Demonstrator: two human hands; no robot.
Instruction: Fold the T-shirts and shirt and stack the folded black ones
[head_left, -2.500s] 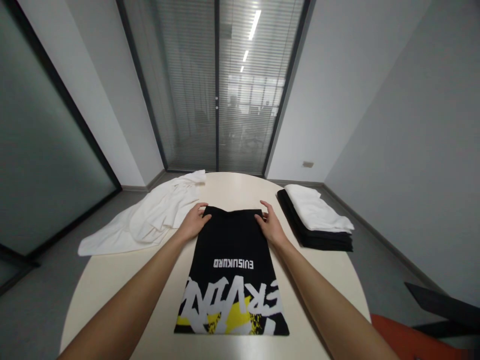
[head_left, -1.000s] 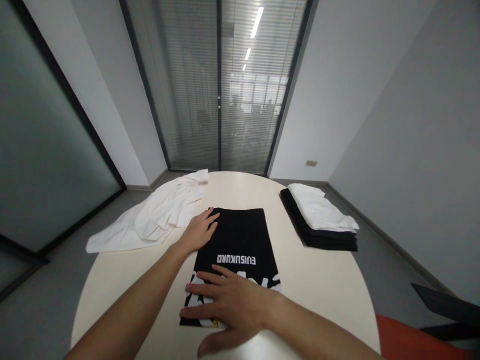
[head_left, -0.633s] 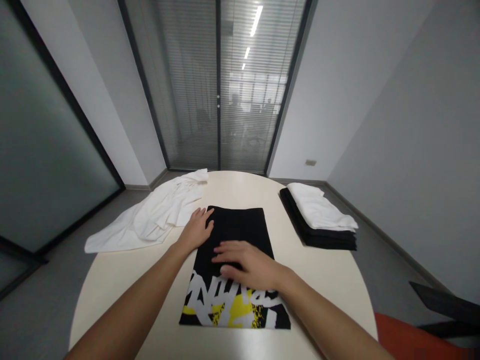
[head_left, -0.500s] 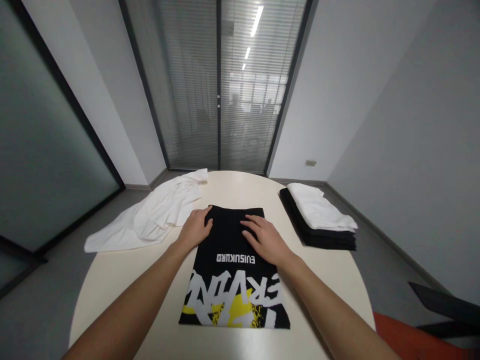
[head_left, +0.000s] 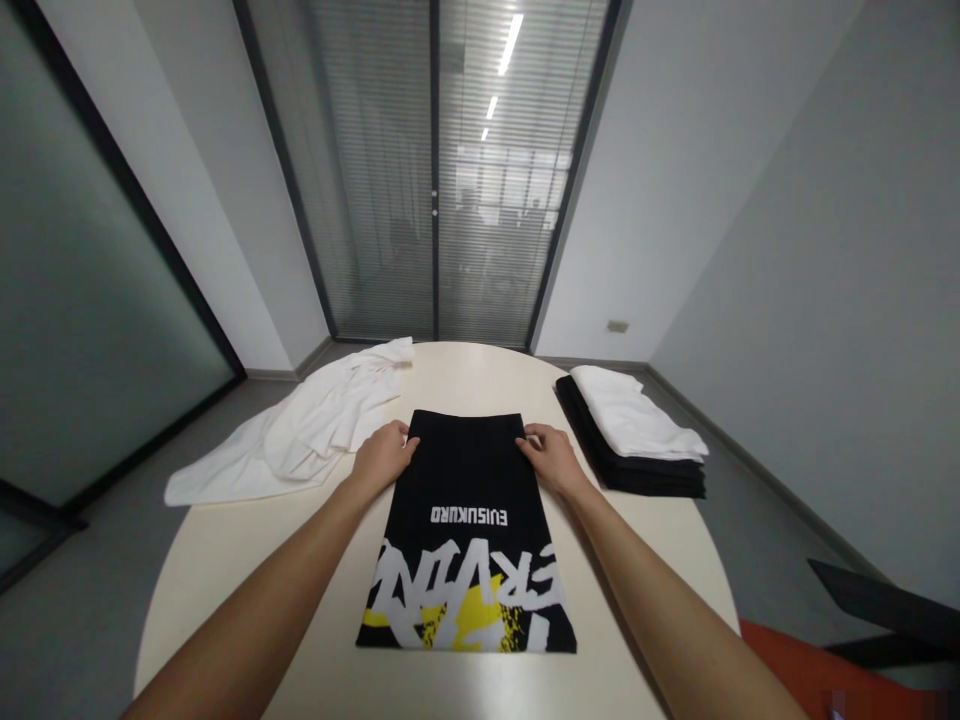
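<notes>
A folded black T-shirt (head_left: 465, 465) lies flat on the round table in front of me. Its white lettering and yellow print face up, upside down from my side. My left hand (head_left: 384, 455) grips the shirt's left edge near the far end, thumb on top. On the opposite edge, my right hand (head_left: 553, 458) has its thumb on the cloth and the fingers bent at the side. The fingertips under the edges are partly hidden.
A loose, crumpled white garment (head_left: 300, 430) hangs partly over the left edge of the pale table (head_left: 480, 375). At the right is a stack of folded black clothes (head_left: 652, 478) with a folded white garment (head_left: 630, 410) on top. A red chair (head_left: 795, 665) stands at lower right.
My right hand has moved from the shirt's top surface out to its right edge. My left hand stays at the left edge, fingers slightly lower. The shirt stays folded in place.
</notes>
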